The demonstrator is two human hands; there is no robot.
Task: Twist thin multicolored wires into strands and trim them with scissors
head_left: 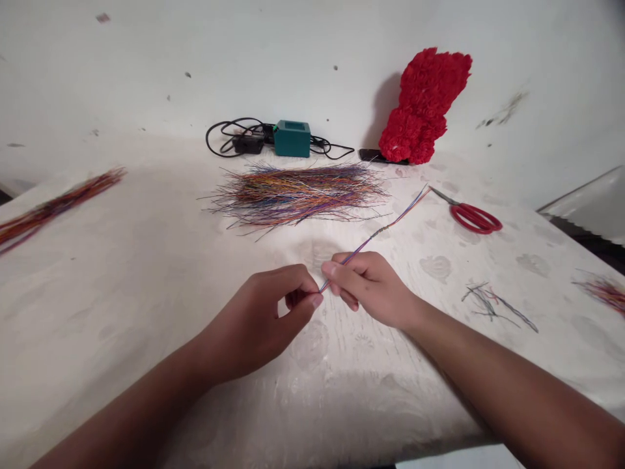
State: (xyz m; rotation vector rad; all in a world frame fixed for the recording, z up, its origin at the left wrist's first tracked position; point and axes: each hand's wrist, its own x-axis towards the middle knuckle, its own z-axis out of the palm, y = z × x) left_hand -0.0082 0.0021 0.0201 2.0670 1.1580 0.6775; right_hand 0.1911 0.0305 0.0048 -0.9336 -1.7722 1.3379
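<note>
My left hand (266,312) and my right hand (371,286) meet over the middle of the white patterned cloth (146,273). Both pinch a thin bundle of coloured wires (385,228) that is partly twisted and runs up and to the right from my fingers. The left thumb and forefinger pinch its near end. The right hand is closed round it just beyond. A large heap of loose coloured wires (297,192) lies behind the hands.
Red-handled scissors (471,215) lie at the right. A red fluffy object (422,107) leans on the wall, beside a teal box (291,138) with black cables (234,140). More wire bundles lie far left (53,205) and far right (605,290). Wire scraps (493,305) lie nearby.
</note>
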